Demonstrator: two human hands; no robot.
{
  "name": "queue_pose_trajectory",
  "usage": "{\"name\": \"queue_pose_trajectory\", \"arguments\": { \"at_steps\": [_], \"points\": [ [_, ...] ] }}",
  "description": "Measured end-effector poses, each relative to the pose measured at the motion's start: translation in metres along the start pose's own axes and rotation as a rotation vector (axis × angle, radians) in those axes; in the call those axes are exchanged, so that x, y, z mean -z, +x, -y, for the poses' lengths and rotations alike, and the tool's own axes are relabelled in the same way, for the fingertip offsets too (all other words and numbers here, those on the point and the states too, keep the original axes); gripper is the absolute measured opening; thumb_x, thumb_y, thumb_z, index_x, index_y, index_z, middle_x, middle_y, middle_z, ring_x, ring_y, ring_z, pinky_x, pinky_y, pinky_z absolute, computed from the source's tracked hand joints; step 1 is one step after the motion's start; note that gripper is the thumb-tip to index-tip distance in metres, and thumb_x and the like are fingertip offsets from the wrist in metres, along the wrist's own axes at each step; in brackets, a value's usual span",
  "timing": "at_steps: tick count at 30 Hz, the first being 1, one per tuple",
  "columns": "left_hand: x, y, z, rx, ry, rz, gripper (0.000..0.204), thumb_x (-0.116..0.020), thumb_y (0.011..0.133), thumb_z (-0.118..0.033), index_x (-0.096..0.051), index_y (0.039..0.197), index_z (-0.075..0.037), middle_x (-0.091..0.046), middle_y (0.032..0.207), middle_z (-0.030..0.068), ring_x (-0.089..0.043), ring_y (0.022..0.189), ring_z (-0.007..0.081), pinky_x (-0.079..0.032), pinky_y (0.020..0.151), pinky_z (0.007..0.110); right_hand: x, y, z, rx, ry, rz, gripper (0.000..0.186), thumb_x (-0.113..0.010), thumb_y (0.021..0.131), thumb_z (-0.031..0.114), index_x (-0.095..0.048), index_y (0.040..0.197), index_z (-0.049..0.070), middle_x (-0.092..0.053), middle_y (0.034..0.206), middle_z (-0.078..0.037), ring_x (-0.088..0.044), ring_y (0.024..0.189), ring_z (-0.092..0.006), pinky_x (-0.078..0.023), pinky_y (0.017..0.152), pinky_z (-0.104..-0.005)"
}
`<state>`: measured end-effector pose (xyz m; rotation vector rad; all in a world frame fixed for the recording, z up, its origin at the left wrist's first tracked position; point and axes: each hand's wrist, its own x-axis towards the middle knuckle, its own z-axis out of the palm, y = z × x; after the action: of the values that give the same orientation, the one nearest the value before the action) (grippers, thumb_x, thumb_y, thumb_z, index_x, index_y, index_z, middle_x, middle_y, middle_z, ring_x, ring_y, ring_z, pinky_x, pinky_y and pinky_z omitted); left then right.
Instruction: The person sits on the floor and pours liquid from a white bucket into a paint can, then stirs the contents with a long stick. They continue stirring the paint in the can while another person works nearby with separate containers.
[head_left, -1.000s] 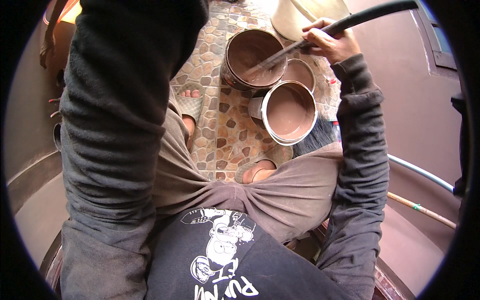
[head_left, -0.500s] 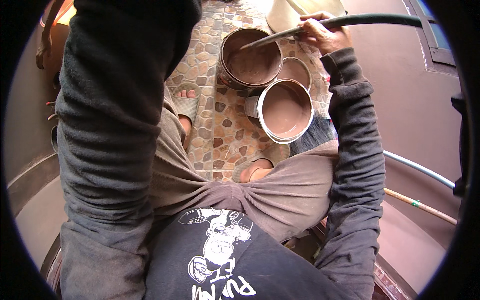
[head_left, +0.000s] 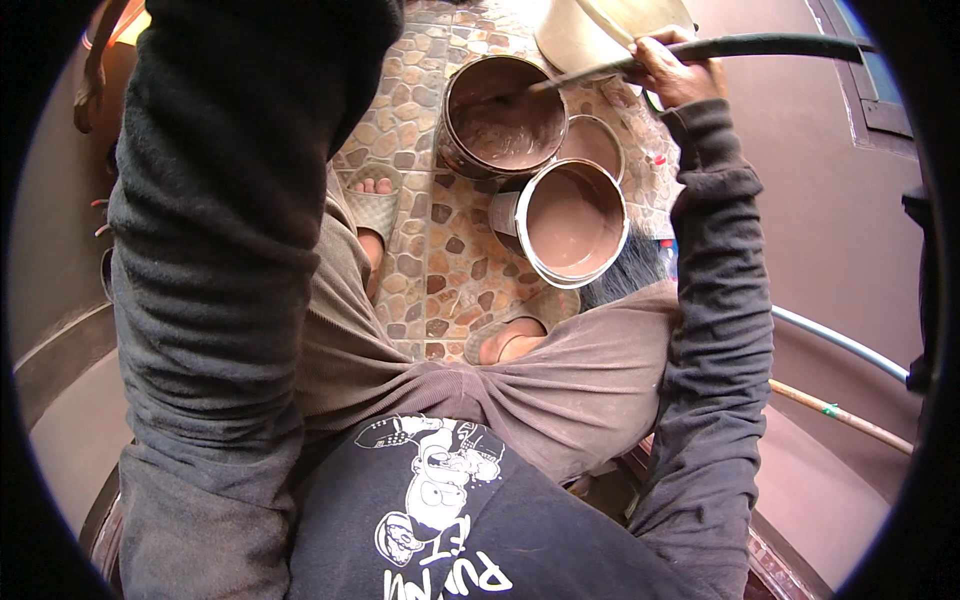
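The right hand (head_left: 688,78) is gripping a dark stick (head_left: 780,47), while the left hand is lying outside the view, its state impossible to tell. The stick is slanting into the dark bucket (head_left: 455,158) of brown liquid (head_left: 512,142), which is standing on the patterned floor (head_left: 462,245). A hard sweep could be slopping liquid over the rim or jolting the white-rimmed bucket (head_left: 506,212). Liquid is apparently hiding the stick's tip; a third pail (head_left: 622,150) is sitting partly covered.

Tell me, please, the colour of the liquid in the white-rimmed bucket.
Pinkish brown; the liquid shows best in the head view.
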<state>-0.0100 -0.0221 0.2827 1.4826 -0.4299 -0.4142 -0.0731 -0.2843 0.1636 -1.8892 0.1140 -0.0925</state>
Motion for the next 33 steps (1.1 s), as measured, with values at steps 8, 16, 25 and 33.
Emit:
{"name": "queue_pose_trajectory", "arguments": {
  "at_steps": [8, 16, 25, 33],
  "points": [
    [0.0, 0.0, 0.0, 0.0, 0.008, 0.009, 0.018, -0.059, 0.075, -0.012, -0.059, 0.084, 0.003, -0.061, 0.084, 0.0184, -0.06, 0.086, 0.0267, -0.047, 0.076, 0.033, -0.009, -0.006, -0.001, -0.176, 0.028, 0.182, 0.015, -0.059, 0.087, 0.013, -0.058, 0.095, -0.001, -0.063, 0.086, -0.009, -0.065, 0.077, -0.0207, -0.057, 0.072, -0.0345],
    [0.001, 0.0, 0.001, 0.0, 0.017, 0.011, 0.019, -0.06, 0.075, -0.012, -0.059, 0.085, 0.004, -0.061, 0.085, 0.0191, -0.06, 0.087, 0.027, -0.047, 0.077, 0.033, 0.005, -0.007, 0.014, -0.092, -0.254, 0.034, 0.018, -0.062, 0.086, 0.015, -0.058, 0.086, -0.003, -0.062, 0.076, -0.009, -0.065, 0.074, -0.0181, -0.057, 0.065, -0.0318],
    [-0.002, 0.001, 0.001, 0.003, 0.023, 0.023, 0.019, -0.061, 0.074, -0.012, -0.06, 0.085, 0.005, -0.061, 0.086, 0.0198, -0.06, 0.088, 0.0273, -0.047, 0.078, 0.033, -0.02, -0.002, 0.002, 0.005, -0.002, 0.113, 0.017, -0.059, 0.087, 0.01, -0.06, 0.099, -0.002, -0.066, 0.09, -0.011, -0.065, 0.081, -0.0188, -0.057, 0.075, -0.0327],
    [-0.002, 0.001, 0.0, 0.0, 0.033, 0.029, 0.02, -0.061, 0.073, -0.011, -0.06, 0.085, 0.005, -0.061, 0.086, 0.0204, -0.06, 0.089, 0.0277, -0.047, 0.079, 0.033, -0.01, -0.01, 0.011, -0.043, -0.053, 0.33, 0.014, -0.06, 0.086, 0.013, -0.058, 0.091, 0.0, -0.061, 0.079, -0.006, -0.064, 0.071, -0.016, -0.057, 0.064, -0.0317]
  ]
}}
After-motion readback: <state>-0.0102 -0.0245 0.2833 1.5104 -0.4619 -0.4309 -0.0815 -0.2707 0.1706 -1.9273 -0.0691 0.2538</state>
